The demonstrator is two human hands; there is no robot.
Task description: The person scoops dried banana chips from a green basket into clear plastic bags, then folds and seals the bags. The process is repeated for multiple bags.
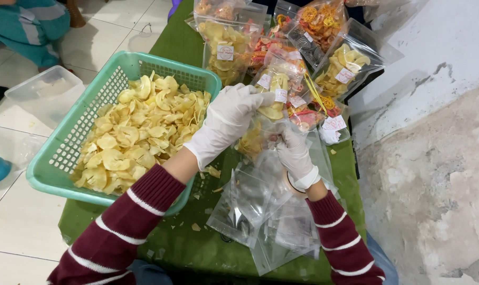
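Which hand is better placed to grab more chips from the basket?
Probably the left hand: it sits right beside the green plastic mesh basket of pale yellow chips, dropping chips into the clear plastic bag. The right hand is farther away, its grip holding that bag.

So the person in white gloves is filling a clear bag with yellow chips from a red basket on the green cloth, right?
Not quite: the basket is teal green, not red, as the head view shows. The rest holds: both gloved hands, left hand and right hand, hold a clear bag of yellow chips over the green cloth.

white gloves, maroon white-striped sleeves
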